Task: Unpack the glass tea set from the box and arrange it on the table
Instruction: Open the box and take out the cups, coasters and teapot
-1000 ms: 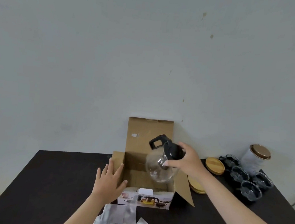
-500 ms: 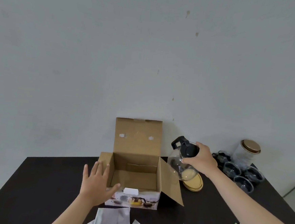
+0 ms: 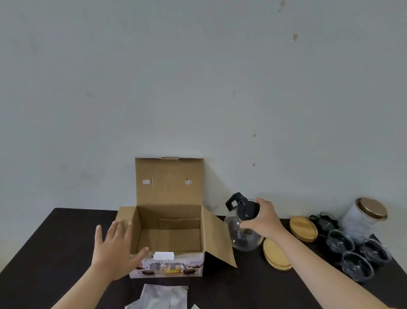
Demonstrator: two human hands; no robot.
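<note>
Head view: the right hand (image 3: 262, 223) grips the glass teapot (image 3: 242, 233) by its black lid, fingers closed, just right of the cardboard box (image 3: 167, 234). The left hand (image 3: 114, 252), fingers spread, grips nothing. Step: placing the teapot; next, release calls for a settled base.

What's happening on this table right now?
A person is unpacking a glass tea set. The right hand grips the black lid of the glass teapot, which is just right of the open cardboard box, next to a wooden coaster. The left hand is open at the box's front left corner. The box looks empty. Four glass cups and a lidded jar stand at the far right.
</note>
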